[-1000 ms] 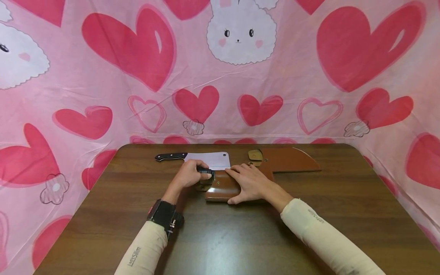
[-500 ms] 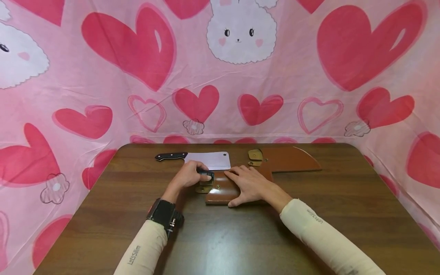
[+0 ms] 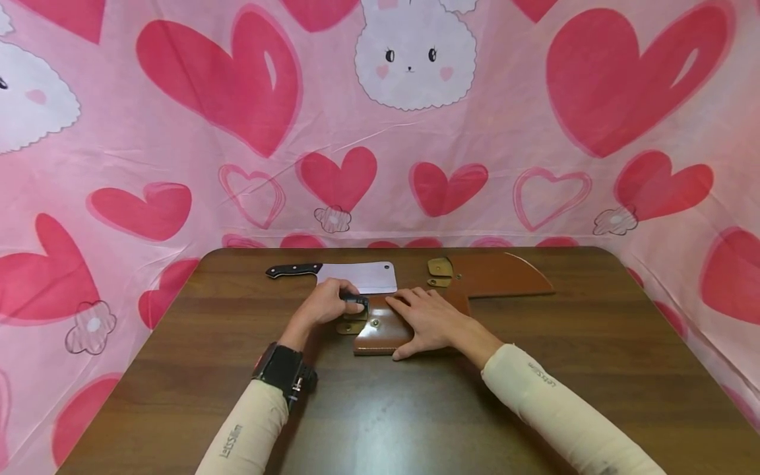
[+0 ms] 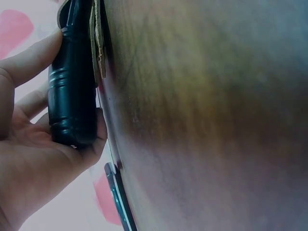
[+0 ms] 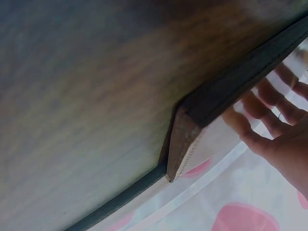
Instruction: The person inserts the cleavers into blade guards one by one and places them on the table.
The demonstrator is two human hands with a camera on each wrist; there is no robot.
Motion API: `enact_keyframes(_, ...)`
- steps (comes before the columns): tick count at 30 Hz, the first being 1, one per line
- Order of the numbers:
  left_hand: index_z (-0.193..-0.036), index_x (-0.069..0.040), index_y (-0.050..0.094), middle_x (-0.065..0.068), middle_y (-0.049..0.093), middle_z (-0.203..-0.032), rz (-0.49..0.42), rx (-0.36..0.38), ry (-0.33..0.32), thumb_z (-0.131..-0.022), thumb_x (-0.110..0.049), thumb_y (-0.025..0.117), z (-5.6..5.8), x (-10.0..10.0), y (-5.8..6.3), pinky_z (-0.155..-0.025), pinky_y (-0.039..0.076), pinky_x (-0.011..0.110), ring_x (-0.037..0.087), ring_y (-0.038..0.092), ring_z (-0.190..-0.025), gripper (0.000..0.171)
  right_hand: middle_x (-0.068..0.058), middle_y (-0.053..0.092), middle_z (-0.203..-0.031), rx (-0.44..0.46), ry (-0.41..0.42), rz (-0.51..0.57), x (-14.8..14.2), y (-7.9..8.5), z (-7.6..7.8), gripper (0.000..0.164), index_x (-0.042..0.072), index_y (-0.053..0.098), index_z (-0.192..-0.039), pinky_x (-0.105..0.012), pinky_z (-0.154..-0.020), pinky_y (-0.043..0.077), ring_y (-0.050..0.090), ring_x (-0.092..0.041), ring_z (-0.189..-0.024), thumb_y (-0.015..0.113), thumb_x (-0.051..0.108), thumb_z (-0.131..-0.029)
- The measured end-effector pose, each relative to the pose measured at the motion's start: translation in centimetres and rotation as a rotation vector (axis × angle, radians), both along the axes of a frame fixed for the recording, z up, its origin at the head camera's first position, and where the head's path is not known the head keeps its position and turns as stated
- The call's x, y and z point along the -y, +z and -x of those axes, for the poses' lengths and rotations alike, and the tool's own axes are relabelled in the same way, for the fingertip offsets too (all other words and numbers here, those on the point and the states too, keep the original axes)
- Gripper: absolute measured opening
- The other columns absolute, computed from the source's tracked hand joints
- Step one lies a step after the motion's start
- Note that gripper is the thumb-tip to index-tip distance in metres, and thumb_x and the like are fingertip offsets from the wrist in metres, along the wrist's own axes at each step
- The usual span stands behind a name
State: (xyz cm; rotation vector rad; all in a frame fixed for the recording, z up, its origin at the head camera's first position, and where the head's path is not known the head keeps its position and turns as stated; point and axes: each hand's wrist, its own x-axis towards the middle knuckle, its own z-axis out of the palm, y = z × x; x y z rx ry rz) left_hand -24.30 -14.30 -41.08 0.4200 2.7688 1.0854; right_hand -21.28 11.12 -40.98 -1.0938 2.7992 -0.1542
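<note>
At edge of sheath (image 3: 384, 333), handle (image 4: 73, 98) in left grip (image 3: 322, 303)

Is a big brown table (image 3: 380, 422) with a wood look, dark stripes and round corners at the back. Shines pale near the front middle. Carries a chopper (image 3: 341, 270), lying flat near the back, with its black handle (image 3: 293, 270) pointing left and its wide, shiny blade (image 3: 362, 276) to the right. Holds a flat brown cover (image 3: 505, 277) too, at the back right, with a curved right end and two tan flaps (image 3: 440, 267). Has a shiny second cover (image 3: 387, 330) lying in front, nearer the middle
</note>
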Motion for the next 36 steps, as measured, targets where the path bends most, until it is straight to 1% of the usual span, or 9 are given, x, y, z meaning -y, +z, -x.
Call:
enact_keyframes(6, -0.095, -0.006, 0.074, 0.004, 0.069, -0.089, -0.009, 0.007, -0.006, -0.083, -0.016, 0.083, -0.1, 0.0, 0.2, -0.081, 0.046, 0.037, 0.021, 0.058, -0.085, 0.018, -0.011, 0.036, -0.156, 0.006, 0.002, -0.002, -0.1, 0.0, 0.0, 0.112, 0.013, 0.034, -0.159, -0.059, -0.111, 0.03, 0.037, -0.034, -0.139, 0.069, 0.078, -0.075)
enact_keyframes(9, -0.096, -0.006, 0.074, 0.003, 0.069, -0.09, -0.016, 0.006, -0.012, -0.085, -0.017, 0.082, -0.1, 0.1, 0.3, -0.083, 0.046, 0.038, 0.021, 0.059, -0.087, 0.018, -0.011, 0.035, -0.157, 0.01, 0.011, -0.001, -0.2, 0.0, 0.0, 0.111, 0.013, 0.033, -0.159, -0.059, -0.113, 0.028, 0.036, -0.034, -0.139, 0.069, 0.077, -0.076)
enact_keyframes(13, -0.104, -0.002, 0.073, 0.007, 0.072, -0.096, -0.047, -0.021, -0.036, -0.089, -0.017, 0.077, 0.1, 0.4, 0.2, -0.089, 0.049, 0.041, 0.023, 0.064, -0.094, 0.021, -0.01, 0.036, -0.158, 0.019, 0.023, 0.022, -0.6, 0.1, 0.2, 0.109, 0.014, 0.033, -0.159, -0.057, -0.115, 0.025, 0.035, -0.033, -0.141, 0.068, 0.078, -0.077)
enact_keyframes(16, -0.109, 0.0, 0.073, 0.01, 0.072, -0.101, -0.075, -0.05, -0.033, -0.094, -0.019, 0.072, 0.3, 0.9, 0.3, -0.089, 0.051, 0.043, 0.026, 0.066, -0.099, 0.024, -0.009, 0.038, -0.157, 0.032, 0.021, 0.061, -1.2, 0.1, 0.5, 0.106, 0.017, 0.036, -0.158, -0.058, -0.115, 0.024, 0.035, -0.033, -0.142, 0.066, 0.078, -0.078)
enact_keyframes(20, -0.113, -0.003, 0.073, 0.011, 0.07, -0.108, -0.111, -0.082, 0.014, -0.097, -0.023, 0.069, 0.5, 2.0, 0.4, -0.088, 0.052, 0.045, 0.029, 0.064, -0.104, 0.026, -0.007, 0.044, -0.152, 0.037, 0.001, 0.125, -2.5, 0.1, 0.9, 0.099, 0.019, 0.042, -0.156, -0.06, -0.114, 0.026, 0.039, -0.032, -0.139, 0.067, 0.077, -0.079)
enact_keyframes(26, -0.121, -0.001, 0.069, 0.017, 0.067, -0.12, -0.138, -0.129, 0.084, -0.098, -0.021, 0.069, 0.9, 3.9, 0.8, -0.095, 0.048, 0.051, 0.036, 0.06, -0.113, 0.031, -0.009, 0.046, -0.152, 0.056, -0.059, 0.215, -4.8, 0.6, 1.4, 0.092, 0.016, 0.045, -0.154, -0.064, -0.114, 0.022, 0.037, -0.032, -0.142, 0.071, 0.069, -0.082)
enact_keyframes(29, -0.125, 0.0, 0.067, 0.019, 0.065, -0.123, -0.145, -0.151, 0.093, -0.098, -0.022, 0.069, 1.3, 4.4, 1.3, -0.096, 0.046, 0.052, 0.038, 0.058, -0.113, 0.035, -0.012, 0.048, -0.15, 0.033, -0.079, 0.266, -5.9, 1.0, 1.9, 0.09, 0.014, 0.048, -0.152, -0.064, -0.113, 0.025, 0.04, -0.034, -0.14, 0.073, 0.066, -0.083)
enact_keyframes(32, -0.127, 0.0, 0.065, 0.019, 0.066, -0.122, -0.183, -0.161, 0.104, -0.098, -0.022, 0.069, 1.8, 4.6, 1.8, -0.095, 0.046, 0.05, 0.036, 0.058, -0.11, 0.037, -0.012, 0.05, -0.148, -0.011, -0.09, 0.316, -7.1, 1.3, 2.7, 0.087, 0.011, 0.05, -0.149, -0.061, -0.111, 0.03, 0.043, -0.034, -0.136, 0.075, 0.062, -0.083)
enact_keyframes(36, -0.128, 0.002, 0.064, 0.018, 0.067, -0.122, -0.23, -0.154, 0.099, -0.099, -0.022, 0.067, 2.3, 4.7, 1.8, -0.098, 0.045, 0.048, 0.033, 0.06, -0.111, 0.038, -0.012, 0.052, -0.146, -0.041, -0.132, 0.353, -8.8, 1.5, 3.9, 0.086, 0.009, 0.051, -0.148, -0.06, -0.111, 0.03, 0.044, -0.035, -0.135, 0.077, 0.058, -0.083)
